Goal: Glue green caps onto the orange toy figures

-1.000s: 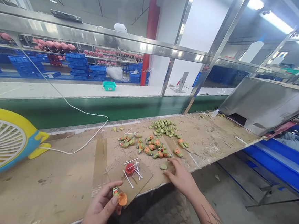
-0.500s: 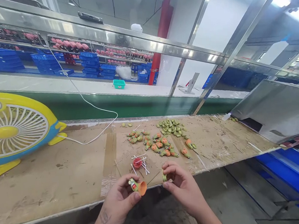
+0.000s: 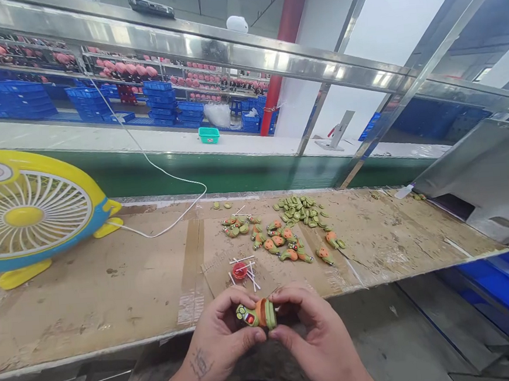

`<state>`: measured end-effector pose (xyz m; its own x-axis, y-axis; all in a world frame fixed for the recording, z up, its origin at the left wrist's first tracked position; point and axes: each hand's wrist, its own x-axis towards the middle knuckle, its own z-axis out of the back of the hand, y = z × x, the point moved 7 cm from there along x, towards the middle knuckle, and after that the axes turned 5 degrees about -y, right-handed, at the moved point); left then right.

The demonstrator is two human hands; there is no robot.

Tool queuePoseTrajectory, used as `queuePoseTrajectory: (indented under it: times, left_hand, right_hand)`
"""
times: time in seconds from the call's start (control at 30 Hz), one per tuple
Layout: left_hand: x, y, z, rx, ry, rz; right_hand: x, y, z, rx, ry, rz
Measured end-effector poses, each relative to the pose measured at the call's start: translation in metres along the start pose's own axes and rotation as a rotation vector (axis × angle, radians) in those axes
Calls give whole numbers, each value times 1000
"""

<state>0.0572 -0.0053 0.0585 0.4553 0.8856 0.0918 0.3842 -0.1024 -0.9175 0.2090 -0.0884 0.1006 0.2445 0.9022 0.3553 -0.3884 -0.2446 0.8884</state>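
Note:
My left hand (image 3: 224, 331) is closed on a small green and orange toy figure (image 3: 250, 316) with white eyes and a red mouth. Between the fingertips of my right hand (image 3: 306, 321) is a round green base piece (image 3: 270, 315), held against the figure's orange end. I cannot tell whether the two are fully joined. Beyond my hands, a small red pot (image 3: 239, 270) sits on the cardboard, with several white cotton swabs (image 3: 253, 277) around and across it. Several similar toy figures (image 3: 288, 235) lie farther back, beside a pile of green base pieces (image 3: 302, 211).
A yellow and blue fan (image 3: 31, 214) stands at the left, its white cable (image 3: 173, 225) running over the cardboard-covered bench (image 3: 134, 294). A metal box (image 3: 504, 179) occupies the right end. Behind, a turquoise basket (image 3: 209, 135) rests on a white ledge.
My hands have come together. The green base piece in my right hand has moved left to meet the toy figure's orange end. The camera view has shifted slightly.

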Motion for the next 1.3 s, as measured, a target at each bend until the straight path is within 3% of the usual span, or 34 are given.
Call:
queuePoseTrajectory:
  times: [0.33, 0.67, 0.8, 1.0, 1.13, 1.3]
  left_hand:
    - [-1, -17, -2, 187, 19, -123]
    - [-2, -28, 0, 542, 20, -101]
    - [-2, -28, -2, 570, -12, -48]
    - [-1, -6, -3, 83, -9, 234]
    - [-3, 2, -7, -177, 19, 387]
    - [-8, 5, -8, -493, 34, 531]
  right_hand:
    - [8, 24, -1, -109, 27, 150]
    - [5, 38, -7, -284, 173, 269]
    - [6, 38, -9, -327, 174, 296]
    - [9, 44, -22, -351, 64, 450]
    - [8, 50, -29, -281, 75, 525]
    - [9, 21, 3, -313, -99, 383]
